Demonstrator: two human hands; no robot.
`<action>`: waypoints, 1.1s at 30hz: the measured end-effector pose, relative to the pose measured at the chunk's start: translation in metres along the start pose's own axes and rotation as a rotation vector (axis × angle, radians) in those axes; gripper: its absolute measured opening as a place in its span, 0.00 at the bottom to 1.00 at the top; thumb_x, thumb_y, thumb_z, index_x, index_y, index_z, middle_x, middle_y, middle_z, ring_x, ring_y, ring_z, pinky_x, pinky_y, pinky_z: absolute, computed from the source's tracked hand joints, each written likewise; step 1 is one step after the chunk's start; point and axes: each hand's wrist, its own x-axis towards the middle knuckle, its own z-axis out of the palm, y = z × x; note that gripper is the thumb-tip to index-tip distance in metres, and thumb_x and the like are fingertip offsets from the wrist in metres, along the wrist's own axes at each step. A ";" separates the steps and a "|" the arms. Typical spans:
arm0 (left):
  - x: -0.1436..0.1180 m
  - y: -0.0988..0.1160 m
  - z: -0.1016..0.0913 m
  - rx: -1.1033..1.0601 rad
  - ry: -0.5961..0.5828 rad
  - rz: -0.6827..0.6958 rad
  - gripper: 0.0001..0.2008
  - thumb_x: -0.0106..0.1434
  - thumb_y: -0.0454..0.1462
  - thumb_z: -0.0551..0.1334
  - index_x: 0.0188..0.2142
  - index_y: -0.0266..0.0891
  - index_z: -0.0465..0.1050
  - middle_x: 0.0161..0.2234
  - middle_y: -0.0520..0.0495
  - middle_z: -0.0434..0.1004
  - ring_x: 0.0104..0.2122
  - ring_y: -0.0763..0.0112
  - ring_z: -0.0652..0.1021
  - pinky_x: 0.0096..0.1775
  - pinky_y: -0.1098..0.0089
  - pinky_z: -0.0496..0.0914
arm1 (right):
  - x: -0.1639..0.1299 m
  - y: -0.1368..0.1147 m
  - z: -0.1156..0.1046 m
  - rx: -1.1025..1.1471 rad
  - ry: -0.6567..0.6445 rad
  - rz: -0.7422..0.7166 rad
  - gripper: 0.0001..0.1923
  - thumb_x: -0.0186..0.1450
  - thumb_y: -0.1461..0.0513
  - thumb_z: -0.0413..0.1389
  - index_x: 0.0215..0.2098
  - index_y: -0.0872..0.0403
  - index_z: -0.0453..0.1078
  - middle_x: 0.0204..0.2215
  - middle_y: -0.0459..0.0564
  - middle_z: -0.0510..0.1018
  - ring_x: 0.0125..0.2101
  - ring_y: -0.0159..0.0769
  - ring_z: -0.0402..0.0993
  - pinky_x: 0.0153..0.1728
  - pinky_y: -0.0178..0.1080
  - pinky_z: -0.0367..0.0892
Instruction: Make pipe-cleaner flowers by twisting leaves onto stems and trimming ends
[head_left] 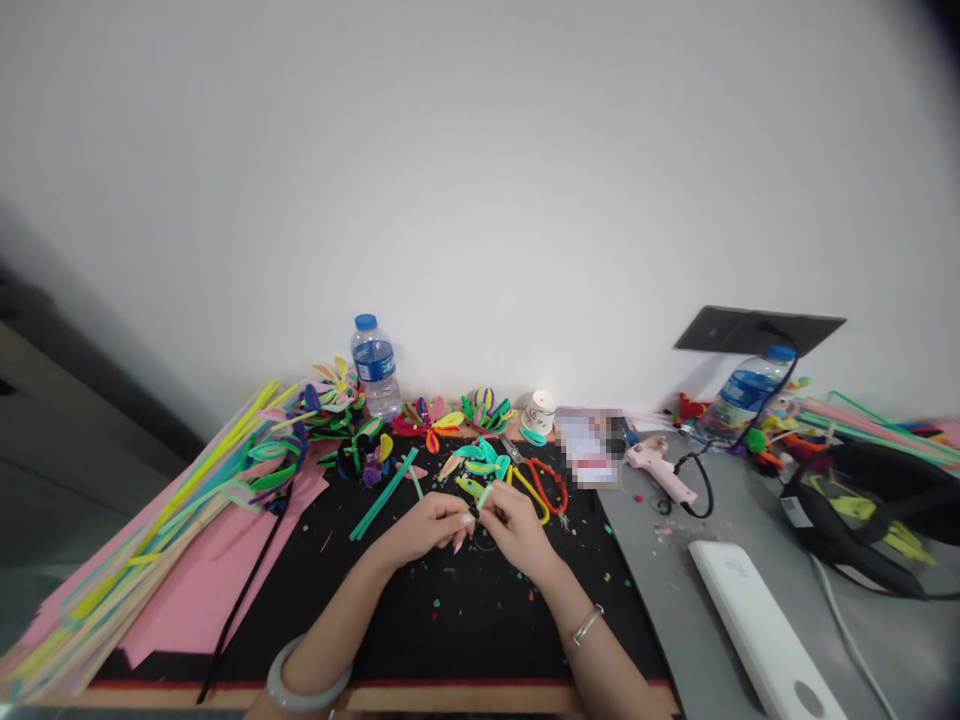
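Observation:
My left hand (431, 524) and my right hand (514, 525) meet over the black mat (420, 640), fingertips nearly touching. A pale green-white pipe cleaner piece (487, 492) pokes up from the pinched fingers of my right hand. My left thumb and forefinger are pressed together, and whatever lies between them is too small to name. Just beyond are teal and yellow pipe cleaner petals (487, 460), a yellow loop (534, 500), a red loop (556, 482) and scissors (512, 450). Straight teal pipe cleaners (384, 495) lie left of my left hand.
Pipe cleaner bundles (135, 560) and pink paper (202, 590) lie at left. A water bottle (376, 370), finished flowers (486, 410) and a paper cup (538, 410) line the wall. At right are a pink glue gun (661, 474), a white oblong device (761, 630) and a black strap (847, 555).

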 end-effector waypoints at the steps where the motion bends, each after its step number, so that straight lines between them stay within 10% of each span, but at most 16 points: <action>1: 0.000 0.001 0.000 0.030 0.003 0.005 0.14 0.61 0.41 0.56 0.24 0.33 0.68 0.17 0.54 0.66 0.15 0.81 0.59 0.19 0.77 0.51 | 0.000 0.001 0.000 0.001 -0.008 0.004 0.12 0.61 0.68 0.50 0.20 0.53 0.57 0.22 0.43 0.60 0.25 0.31 0.59 0.28 0.33 0.54; 18: 0.001 0.008 0.014 0.654 0.193 0.270 0.17 0.63 0.31 0.50 0.18 0.36 0.64 0.19 0.54 0.64 0.23 0.75 0.67 0.29 0.75 0.57 | 0.001 0.013 0.009 0.100 0.041 0.237 0.12 0.57 0.67 0.49 0.17 0.54 0.57 0.17 0.41 0.61 0.21 0.29 0.56 0.23 0.32 0.53; 33: 0.004 0.000 -0.003 -0.014 0.504 0.181 0.13 0.59 0.43 0.59 0.33 0.35 0.76 0.25 0.51 0.67 0.28 0.71 0.68 0.32 0.73 0.62 | 0.003 0.013 0.009 0.922 0.158 0.424 0.19 0.60 0.48 0.49 0.32 0.55 0.69 0.25 0.49 0.70 0.17 0.27 0.58 0.12 0.29 0.49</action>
